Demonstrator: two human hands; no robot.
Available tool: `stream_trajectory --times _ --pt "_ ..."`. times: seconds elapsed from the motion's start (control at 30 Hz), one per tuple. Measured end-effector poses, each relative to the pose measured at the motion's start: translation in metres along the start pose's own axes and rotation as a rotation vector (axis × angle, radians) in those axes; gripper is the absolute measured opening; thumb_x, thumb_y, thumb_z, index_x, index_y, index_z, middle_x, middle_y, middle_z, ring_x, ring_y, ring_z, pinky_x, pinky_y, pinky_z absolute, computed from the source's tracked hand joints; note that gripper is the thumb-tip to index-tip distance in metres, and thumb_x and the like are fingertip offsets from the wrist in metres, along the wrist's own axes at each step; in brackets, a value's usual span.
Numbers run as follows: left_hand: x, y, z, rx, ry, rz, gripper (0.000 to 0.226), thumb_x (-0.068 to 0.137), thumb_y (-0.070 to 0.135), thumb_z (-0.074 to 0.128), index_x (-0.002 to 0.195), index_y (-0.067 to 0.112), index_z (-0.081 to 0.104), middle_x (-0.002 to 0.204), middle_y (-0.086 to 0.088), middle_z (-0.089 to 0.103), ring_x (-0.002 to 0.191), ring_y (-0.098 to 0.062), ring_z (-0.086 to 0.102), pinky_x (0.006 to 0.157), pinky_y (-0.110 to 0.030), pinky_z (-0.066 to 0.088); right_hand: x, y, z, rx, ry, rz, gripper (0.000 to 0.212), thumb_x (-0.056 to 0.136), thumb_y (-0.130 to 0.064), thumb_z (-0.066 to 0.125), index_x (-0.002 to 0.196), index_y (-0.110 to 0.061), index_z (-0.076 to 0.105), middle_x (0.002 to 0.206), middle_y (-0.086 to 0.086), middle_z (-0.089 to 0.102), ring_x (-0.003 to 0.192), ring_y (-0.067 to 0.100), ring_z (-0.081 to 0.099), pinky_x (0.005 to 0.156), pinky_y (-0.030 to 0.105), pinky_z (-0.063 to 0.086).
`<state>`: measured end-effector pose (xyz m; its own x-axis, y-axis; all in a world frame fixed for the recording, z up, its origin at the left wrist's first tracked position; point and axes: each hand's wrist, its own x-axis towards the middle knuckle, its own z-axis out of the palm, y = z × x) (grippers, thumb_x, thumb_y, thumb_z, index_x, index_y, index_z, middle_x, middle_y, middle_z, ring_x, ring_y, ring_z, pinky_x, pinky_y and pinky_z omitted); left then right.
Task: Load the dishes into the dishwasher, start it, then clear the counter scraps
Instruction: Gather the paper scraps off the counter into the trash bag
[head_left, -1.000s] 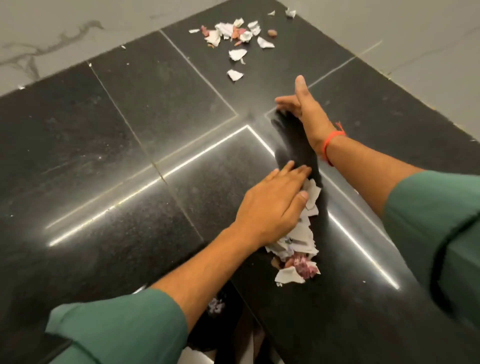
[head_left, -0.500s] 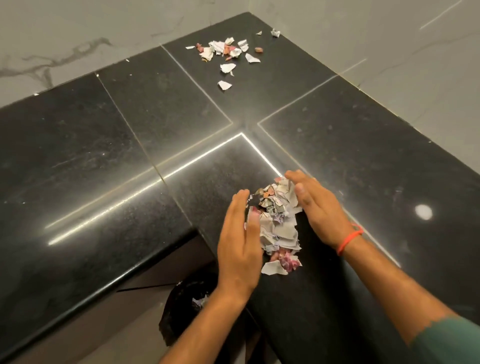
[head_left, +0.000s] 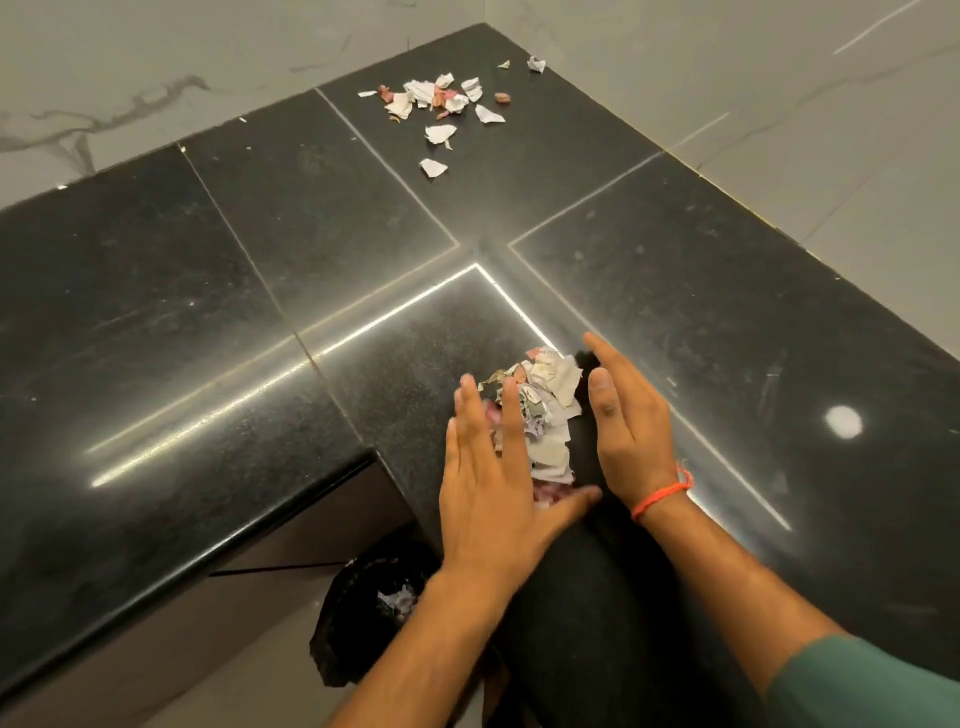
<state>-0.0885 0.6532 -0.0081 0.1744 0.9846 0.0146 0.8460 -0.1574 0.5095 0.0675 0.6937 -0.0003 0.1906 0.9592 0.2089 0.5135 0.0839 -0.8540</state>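
Fingers (head_left: 511, 415) straight and close together, our left hand (head_left: 488, 483) lies flat against one side of a heap of torn paper scraps (head_left: 545, 415), while our right hand (head_left: 623, 431), fingers likewise extended and gripping nothing, stands on its edge against the other side. The two palms form a loose funnel around the heap, which we read as a way to keep light, loose pieces from scattering as they are drawn toward the near edge of the black stone counter (head_left: 208, 338). The left thumb (head_left: 571, 506) crosses under the heap on the near side, closing the gap there. An orange thread band (head_left: 662, 493) circles the right wrist, and a green sleeve (head_left: 857, 686) shows at the lower corner. Below the counter edge, just beside our left forearm, a black bin bag (head_left: 358, 613) stands open on the floor with a few pale scraps (head_left: 397, 603) already lying in it; its position under the edge suggests the heap is meant to be pushed or lifted over into it. A second scatter of scraps (head_left: 441, 109), white and reddish, lies well apart in the far corner of the counter, near the marble wall (head_left: 156, 78), not yet gathered. No dishes or dishwasher appear in view, so we judge the work to be in its last stage, with one heap in hand and one more to collect.
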Motion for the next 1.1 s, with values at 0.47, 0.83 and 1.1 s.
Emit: stream_trajectory --times 0.47,0.83,1.1 --pt "0.075 0.028 0.015 -0.402 0.182 -0.129 0.061 0.102 0.053 0.025 0.157 0.030 0.039 0.167 0.009 0.029 0.153 -0.003 0.024 0.126 -0.032 0.022 0.015 -0.007 0.028 0.068 0.153 0.085 0.052 0.100 -0.042 0.041 0.129 -0.008 0.066 0.133 0.003 0.065 0.129 0.006 0.054 0.111 0.029 0.041" --pt "0.097 0.052 0.000 -1.454 0.256 -0.529 0.024 0.095 0.012 0.056 0.106 0.008 0.078 0.104 -0.004 0.078 0.097 -0.012 0.073 0.086 -0.027 0.057 0.024 -0.044 0.053 1.106 0.314 0.684 0.032 0.101 0.001 0.043 0.126 0.008 0.062 0.115 0.024 0.069 0.098 0.026 0.068 0.082 0.026 0.058" --pt "0.080 0.068 -0.039 -1.909 0.196 -0.681 0.027 0.095 0.010 0.051 0.104 0.002 0.076 0.093 -0.009 0.077 0.086 -0.020 0.073 0.076 -0.028 0.060 0.016 -0.081 0.037 1.297 0.308 0.698 0.028 0.099 -0.002 0.052 0.122 0.010 0.063 0.100 0.019 0.072 0.087 0.025 0.072 0.081 0.034 0.060"
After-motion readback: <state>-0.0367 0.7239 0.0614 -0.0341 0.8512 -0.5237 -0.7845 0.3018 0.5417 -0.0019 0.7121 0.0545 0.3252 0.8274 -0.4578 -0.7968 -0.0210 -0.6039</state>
